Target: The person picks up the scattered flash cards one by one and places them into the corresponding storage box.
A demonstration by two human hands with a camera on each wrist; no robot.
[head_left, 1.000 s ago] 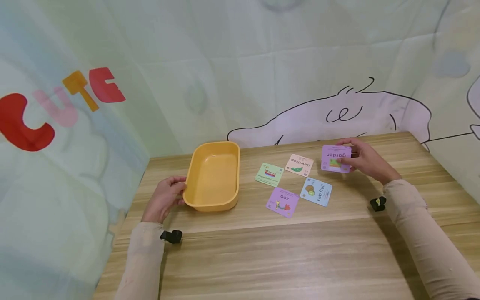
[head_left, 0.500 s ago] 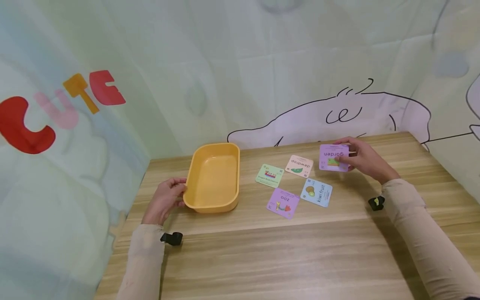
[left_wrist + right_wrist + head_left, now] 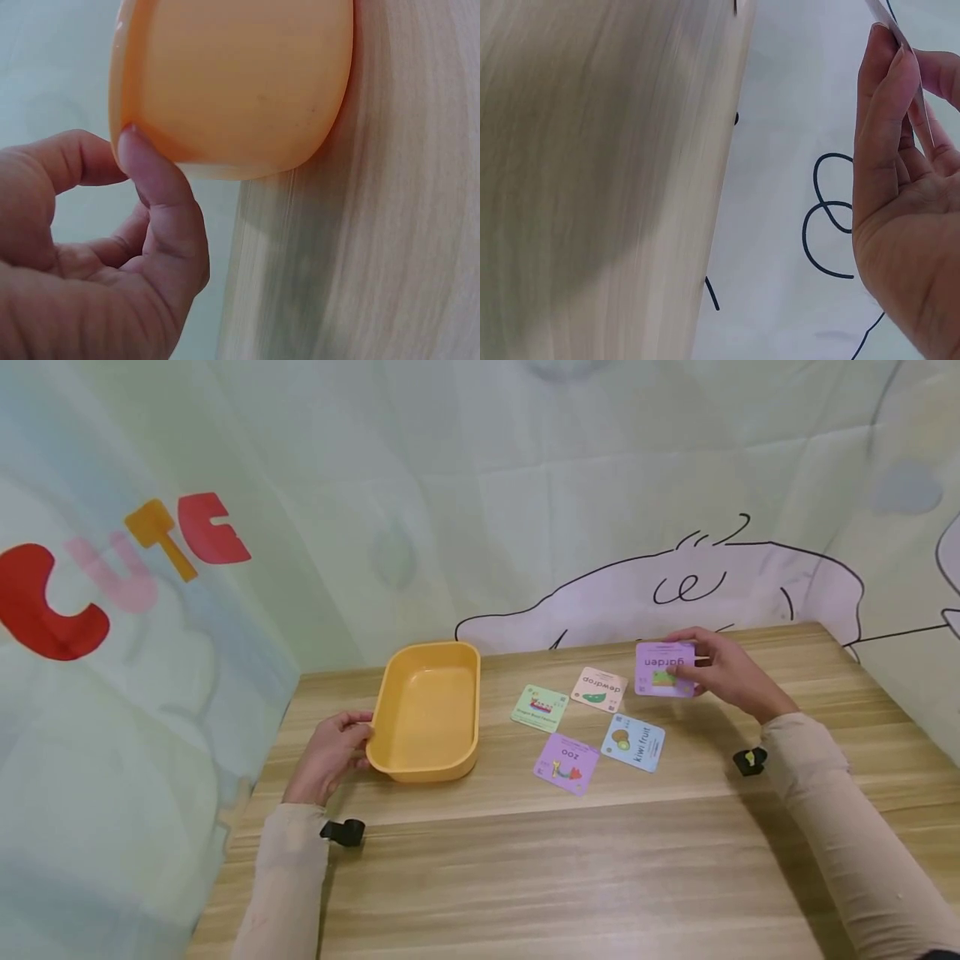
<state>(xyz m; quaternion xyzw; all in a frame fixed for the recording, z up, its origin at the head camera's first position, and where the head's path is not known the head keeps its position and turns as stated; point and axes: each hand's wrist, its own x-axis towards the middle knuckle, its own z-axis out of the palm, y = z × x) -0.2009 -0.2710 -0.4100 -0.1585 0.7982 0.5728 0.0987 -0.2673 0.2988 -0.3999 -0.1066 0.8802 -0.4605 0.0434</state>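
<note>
My left hand (image 3: pixel 330 757) pinches the rim of a yellow plastic tray (image 3: pixel 423 772) at its near left corner; the left wrist view shows thumb and finger on either side of the tray wall (image 3: pixel 129 82). In my right hand (image 3: pixel 735 675), a purple card (image 3: pixel 652 685) marked "garden" is held between thumb and fingers. The right wrist view catches this card edge-on (image 3: pixel 922 112), above the table. Near it lie a pink "dewdrop" card (image 3: pixel 597 688), a blue "kiwi fruit" card (image 3: pixel 633 743), a purple "zoo" card (image 3: pixel 567 764) and a green card with a boat (image 3: pixel 539 708).
The wood-grain table (image 3: pixel 525 877) ends at the back against a printed cloth backdrop (image 3: pixel 510 527). Another stretch of cloth with "CUTE" lettering (image 3: pixel 157 539) hangs on the left. The tray's inside holds nothing visible.
My right hand has shifted slightly left and toward the back with the "garden" card. The left hand keeps its place on the tray, and the other cards lie where they were.
</note>
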